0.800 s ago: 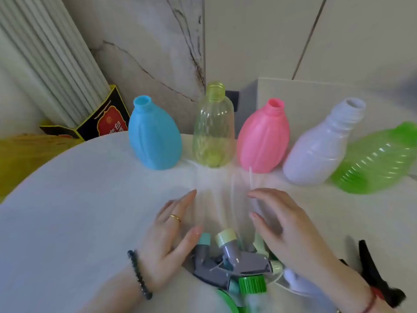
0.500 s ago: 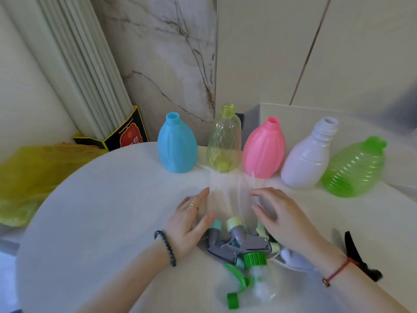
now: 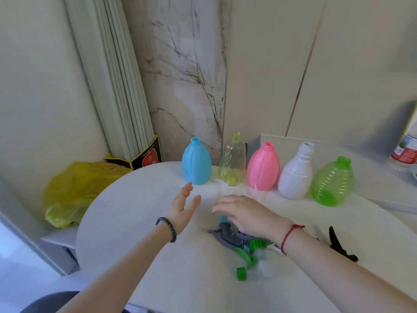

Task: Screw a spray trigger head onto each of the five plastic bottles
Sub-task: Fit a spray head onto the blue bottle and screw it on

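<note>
head view, looking down on a round white table (image 3: 135, 222). 5 plastic bottles stand upright in a row along its far edge, necks open. l to r: blue bottle (image 3: 196, 166), clear yellowish bottle (image 3: 232, 163), pink bottle (image 3: 262, 168), white bottle (image 3: 295, 177), see-through green bottle (image 3: 331, 181). each is just beside its neighbour.

the spray trigger heads (image 3: 234, 238) lie in a loose pile on the table nearer the person, well apart from the bottles. grey bodies, a teal tip, a green collar and a green trigger show. the rest is blurred, so the count can't be told.

left hand (image 3: 184, 208) is beside the pile on its left, palm facing r, fingers straight, holding nothing. it has a ring (image 3: 182, 194) on one finger and a dark bead bracelet (image 3: 168, 229) at the wrist. right hand (image 3: 246, 213) is palm down over the far end of the pile, fingers loosely spread, gripping nothing that shows. can't tell if it touches the heads. a red string (image 3: 290, 236) is round its wrist.

also: a black clip (image 3: 338, 242) on the table r of the right forearm, and a yellow plastic bag (image 3: 74, 190) on a low ledge l of the table. a black & yellow box (image 3: 144, 157) is behind the bag. a red-label bottle (image 3: 404, 152) is at the far r edge.
</note>
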The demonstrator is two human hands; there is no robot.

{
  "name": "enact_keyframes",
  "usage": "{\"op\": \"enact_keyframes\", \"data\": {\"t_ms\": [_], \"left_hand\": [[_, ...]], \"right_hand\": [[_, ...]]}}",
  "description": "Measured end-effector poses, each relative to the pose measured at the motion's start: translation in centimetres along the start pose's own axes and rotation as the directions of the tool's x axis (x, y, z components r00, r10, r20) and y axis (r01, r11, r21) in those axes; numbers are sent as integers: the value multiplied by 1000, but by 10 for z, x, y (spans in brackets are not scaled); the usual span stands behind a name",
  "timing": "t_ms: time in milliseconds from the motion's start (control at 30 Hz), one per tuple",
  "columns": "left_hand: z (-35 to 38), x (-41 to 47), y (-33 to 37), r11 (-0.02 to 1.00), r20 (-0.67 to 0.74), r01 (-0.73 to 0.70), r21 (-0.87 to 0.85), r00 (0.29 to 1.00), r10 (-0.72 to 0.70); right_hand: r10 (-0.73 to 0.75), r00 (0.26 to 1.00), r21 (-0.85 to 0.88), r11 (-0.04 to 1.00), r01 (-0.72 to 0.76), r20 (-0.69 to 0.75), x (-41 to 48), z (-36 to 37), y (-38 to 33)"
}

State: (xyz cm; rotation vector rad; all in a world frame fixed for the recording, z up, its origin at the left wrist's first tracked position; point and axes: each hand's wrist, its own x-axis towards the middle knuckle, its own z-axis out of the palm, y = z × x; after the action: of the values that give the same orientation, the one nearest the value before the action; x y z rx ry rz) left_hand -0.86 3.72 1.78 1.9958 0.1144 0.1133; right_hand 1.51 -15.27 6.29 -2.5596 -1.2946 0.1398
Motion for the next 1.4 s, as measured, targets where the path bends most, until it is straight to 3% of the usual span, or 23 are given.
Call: {"op": "enact_keyframes", "data": {"t_ms": [133, 367, 500, 633, 767, 900, 1000, 1133, 1200, 1400], "left_hand": [[-16, 18, 11, 1000, -122, -18, 6, 992, 18], [-37, 80, 44, 1000, -178, -13, 25, 984, 18], [-33, 111, 58, 984, -157, -5, 180, 987, 34], [-28, 127, 59, 980, -145, 47, 192, 989, -19], [-27, 128, 54, 972, -164, 33, 233, 986, 6], [-26, 115, 52, 975, -164, -9, 224, 985, 46], [-24, 98, 52, 975, -120, -53, 214, 989, 80], [-18, 71, 50, 992, -35, -80, 99, 996, 84], [-15, 60, 49, 994, -23, -84, 62, 996, 86], [-11, 38, 50, 994, 6, -106, 1, 994, 106]], "right_hand": [[-30, 975, -265, 960, 90, 221, 14, 0, -4], [-85, 950, -414, 886, 209, 299, 24, 5, -5], [-187, 958, -272, 931, 243, 216, 22, -5, 4], [-235, 965, 56, 969, 243, -117, 17, -22, 5], [-2, 929, 473, 860, 190, -370, 16, -45, 5], [326, 767, 731, 630, 260, -553, 27, -76, 9], [457, 654, 792, 440, 423, -603, 38, -106, 3], [489, 614, 785, 364, 502, -620, 52, -141, -13], [489, 624, 792, 373, 483, -610, 59, -149, -22], [460, 675, 788, 530, 312, -576, 73, -126, -30]]}}
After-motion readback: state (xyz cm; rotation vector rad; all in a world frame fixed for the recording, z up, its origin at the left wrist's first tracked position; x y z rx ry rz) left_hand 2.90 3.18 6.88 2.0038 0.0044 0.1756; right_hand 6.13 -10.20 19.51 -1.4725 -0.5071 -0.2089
